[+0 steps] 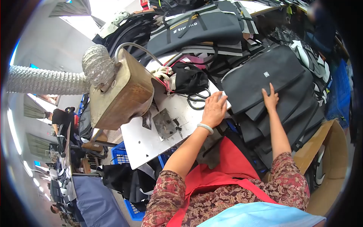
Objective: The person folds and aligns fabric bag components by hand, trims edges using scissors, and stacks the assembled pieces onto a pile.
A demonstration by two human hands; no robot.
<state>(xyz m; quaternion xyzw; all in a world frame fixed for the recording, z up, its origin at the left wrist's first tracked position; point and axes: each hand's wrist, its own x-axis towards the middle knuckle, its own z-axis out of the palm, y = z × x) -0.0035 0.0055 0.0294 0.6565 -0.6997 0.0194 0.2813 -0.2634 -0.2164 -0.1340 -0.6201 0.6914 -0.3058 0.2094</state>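
Bags (206, 36) piling beyond table (143, 147). We're resting left hand (214, 109) at table's right edge, fingers extended, unclenched; right hand (271, 100) touching panel (253, 81) right of table, fingers spread, not gripping. More panels (289, 99) lying beneath; none being lifted yet.

The dark panel (251, 77) looks matt, the carton (334, 162) rough cardboard.

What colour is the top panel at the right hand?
The top panel is dark grey; head view.

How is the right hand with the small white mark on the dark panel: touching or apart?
Apart. The head view shows dark panel between the right hand and the white mark.
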